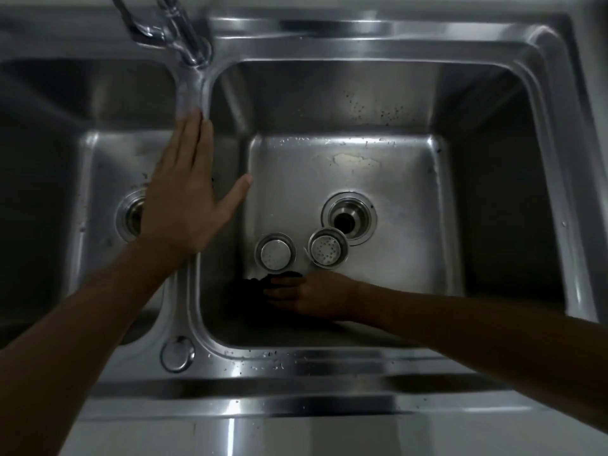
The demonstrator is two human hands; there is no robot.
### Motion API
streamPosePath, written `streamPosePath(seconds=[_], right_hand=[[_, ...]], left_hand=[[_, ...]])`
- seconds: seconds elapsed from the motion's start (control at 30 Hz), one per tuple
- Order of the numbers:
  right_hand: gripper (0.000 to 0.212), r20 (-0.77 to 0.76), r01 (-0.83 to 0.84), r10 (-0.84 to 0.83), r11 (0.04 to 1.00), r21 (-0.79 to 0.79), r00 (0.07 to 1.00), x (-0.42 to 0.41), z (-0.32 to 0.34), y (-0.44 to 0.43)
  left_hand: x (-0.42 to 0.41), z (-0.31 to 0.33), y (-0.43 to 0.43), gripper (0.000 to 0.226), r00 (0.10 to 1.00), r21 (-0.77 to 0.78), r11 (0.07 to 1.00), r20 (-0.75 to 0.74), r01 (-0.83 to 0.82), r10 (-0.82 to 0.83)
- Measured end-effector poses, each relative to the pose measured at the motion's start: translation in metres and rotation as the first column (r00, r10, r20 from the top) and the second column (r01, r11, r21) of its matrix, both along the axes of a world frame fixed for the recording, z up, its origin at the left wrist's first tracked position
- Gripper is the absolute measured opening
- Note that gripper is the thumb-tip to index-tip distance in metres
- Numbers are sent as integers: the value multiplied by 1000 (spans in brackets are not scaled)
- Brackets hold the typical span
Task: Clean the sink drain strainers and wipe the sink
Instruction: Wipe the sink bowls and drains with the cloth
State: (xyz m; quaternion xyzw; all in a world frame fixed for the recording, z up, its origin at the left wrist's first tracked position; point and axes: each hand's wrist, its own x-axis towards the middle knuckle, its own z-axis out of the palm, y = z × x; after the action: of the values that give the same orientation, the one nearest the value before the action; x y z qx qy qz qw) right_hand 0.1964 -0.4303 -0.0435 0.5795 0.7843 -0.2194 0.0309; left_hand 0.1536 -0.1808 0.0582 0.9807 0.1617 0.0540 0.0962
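Note:
A double stainless steel sink [329,360] fills the view. Two round metal drain strainers lie upside down on the right basin's floor: one [275,251] to the left, the other [327,247] beside the open drain hole [348,218]. My right hand [306,292] is low in the right basin near its front wall, fingers straight, pressing a dark cloth [253,284] against the floor just in front of the strainers. My left hand [187,192] lies flat and open on the divider between the two basins, thumb spread toward the right basin.
The left basin's drain [130,218] is partly hidden behind my left hand. A chrome faucet [177,31] rises at the back above the divider. A round cap [177,354] sits on the front rim. Water drops dot the front rim and back wall.

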Motion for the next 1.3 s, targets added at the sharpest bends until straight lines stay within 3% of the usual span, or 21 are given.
streamPosePath(seconds=[0.1,0.17,0.3,0.37,0.43,0.5,0.57,0.63,0.7,0.8,0.97,1.1,1.2,1.3], right_hand=[[48,-143,104,-123,986,-131,982,-6,4,21],[50,-297,204,-277,946,-254,914,-4,14,24],[47,-593,384,-559,829,-406,580,-6,50,17],[42,-692,440,-564,815,-378,450,-18,73,15],[36,-742,507,-540,803,-314,396,-37,96,11],[27,-789,588,-459,793,-158,408,-58,114,9],[27,-794,589,-347,808,17,499,-76,119,14],[35,-668,474,-240,859,191,704,-82,115,30],[39,-392,436,-280,807,398,876,-82,109,49],[48,-274,561,-493,677,475,826,-55,112,90],[59,123,548,-627,746,378,769,54,116,176],[62,65,713,-781,598,365,622,83,127,200],[62,166,716,-819,564,410,550,74,132,209],[63,205,718,-832,550,426,516,60,138,229]], left_hand=[[0,2,-3,94,999,-23,1000,-28,-21,20],[1,3,-3,93,999,-36,999,-25,-28,27],[4,4,-2,89,999,-91,995,-7,-50,49],[1,4,-3,86,998,-118,991,9,-61,62],[-6,2,-9,82,996,-160,984,29,-74,80],[-17,2,-16,76,989,-196,975,81,-109,127],[-26,5,-14,70,972,-244,957,135,-154,191],[-32,10,-2,67,957,-289,939,162,-186,240],[-45,14,13,68,954,-288,935,153,-206,257],[-71,19,30,72,953,-243,939,124,-241,277],[-118,27,39,79,982,-79,979,-53,-185,182],[-181,26,66,89,948,128,969,-214,-211,234],[-215,29,110,101,872,151,921,-295,-360,390],[-239,32,146,103,848,156,898,-296,-412,440]])
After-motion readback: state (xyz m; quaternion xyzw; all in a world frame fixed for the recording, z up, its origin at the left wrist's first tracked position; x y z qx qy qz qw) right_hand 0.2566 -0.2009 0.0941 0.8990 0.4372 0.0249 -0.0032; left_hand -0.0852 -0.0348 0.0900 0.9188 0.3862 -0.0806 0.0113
